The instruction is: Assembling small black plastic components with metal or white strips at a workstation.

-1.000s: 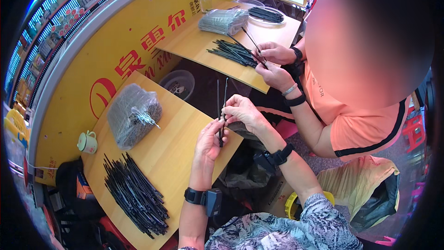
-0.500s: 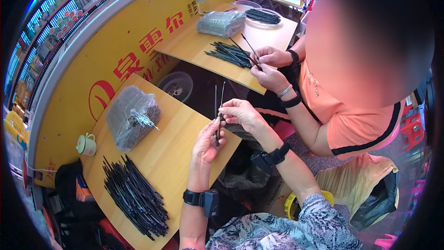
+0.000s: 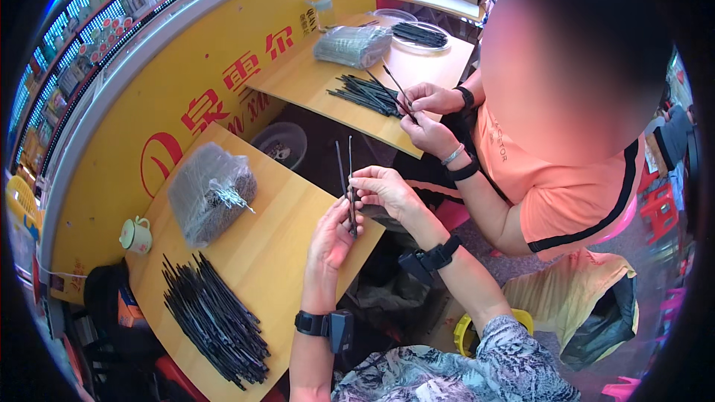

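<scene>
Above the right edge of the near table, my hands meet around two slender upright pieces. My left hand is closed round the lower part of a thin black stick. Close beside it stands a thinner, greyish rod, pinched between the fingertips of my right hand. Their lower ends are partly hidden by my fingers, and I cannot tell whether they touch. A large pile of similar black sticks lies on the near table, left of my left forearm.
A tied clear plastic bag and a lidded cup stand on the near table by the yellow wall. At the right, a co-worker in an orange shirt handles sticks over a second table. A tub sits between the tables.
The whole view has shifted slightly. Both hands keep their hold on the stick and the rod, and the rod stands a little more upright than before.
</scene>
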A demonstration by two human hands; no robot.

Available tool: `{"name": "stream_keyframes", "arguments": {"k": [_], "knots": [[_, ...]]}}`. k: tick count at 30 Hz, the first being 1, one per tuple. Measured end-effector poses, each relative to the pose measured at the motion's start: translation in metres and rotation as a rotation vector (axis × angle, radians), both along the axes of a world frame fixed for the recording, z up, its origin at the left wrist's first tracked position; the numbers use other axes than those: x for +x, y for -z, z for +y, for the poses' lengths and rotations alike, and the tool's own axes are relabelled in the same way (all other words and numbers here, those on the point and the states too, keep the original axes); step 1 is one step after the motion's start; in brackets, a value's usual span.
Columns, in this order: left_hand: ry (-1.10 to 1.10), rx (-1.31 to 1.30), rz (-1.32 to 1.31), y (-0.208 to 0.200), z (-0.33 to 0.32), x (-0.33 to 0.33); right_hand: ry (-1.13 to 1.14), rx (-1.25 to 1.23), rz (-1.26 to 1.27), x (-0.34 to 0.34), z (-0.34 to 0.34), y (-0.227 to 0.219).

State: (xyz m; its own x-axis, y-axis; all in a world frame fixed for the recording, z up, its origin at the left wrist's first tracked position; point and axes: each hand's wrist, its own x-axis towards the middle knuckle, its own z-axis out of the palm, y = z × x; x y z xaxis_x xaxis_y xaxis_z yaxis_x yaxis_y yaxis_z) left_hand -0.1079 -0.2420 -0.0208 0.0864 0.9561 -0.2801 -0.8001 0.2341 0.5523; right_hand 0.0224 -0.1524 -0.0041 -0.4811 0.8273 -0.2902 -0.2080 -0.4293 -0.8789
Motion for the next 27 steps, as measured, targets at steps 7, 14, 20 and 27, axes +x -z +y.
{"name": "stream_keyframes", "arguments": {"k": [7, 14, 20, 27], "knots": [[-0.016, 0.042, 0.004, 0.004, -0.008, 0.0, -0.022, 0.01, 0.017, -0.001, -0.008, 0.0], [-0.13, 0.056, -0.009, 0.004, -0.018, 0.005, -0.044, 0.194, -0.091, -0.001, -0.035, -0.021], [-0.154, 0.04, 0.036, 0.006, -0.017, 0.008, 0.028, 0.313, -0.225, -0.008, -0.035, -0.016], [-0.154, 0.05, 0.119, 0.01, -0.016, 0.012, 0.011, 0.359, -0.383, -0.009, -0.03, -0.009]]}}
